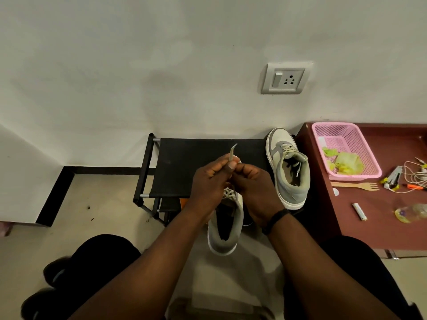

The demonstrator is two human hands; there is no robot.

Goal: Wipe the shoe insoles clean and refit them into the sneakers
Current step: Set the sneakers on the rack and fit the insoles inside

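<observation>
While left hand (209,181) pinches lace (231,153), right hand (253,184) grips sneaker (227,225); no writing legible.

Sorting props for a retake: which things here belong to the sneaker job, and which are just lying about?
Job: near sneaker, its lace pinched by left hand and right hand; second sneaker.
Lying about: pink basket, wooden fork, cables.

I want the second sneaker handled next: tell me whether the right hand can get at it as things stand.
Probably yes. The second sneaker stands uncovered on the black rack, just beside the right hand. But that hand is pinching the lace and must let go first.
</observation>
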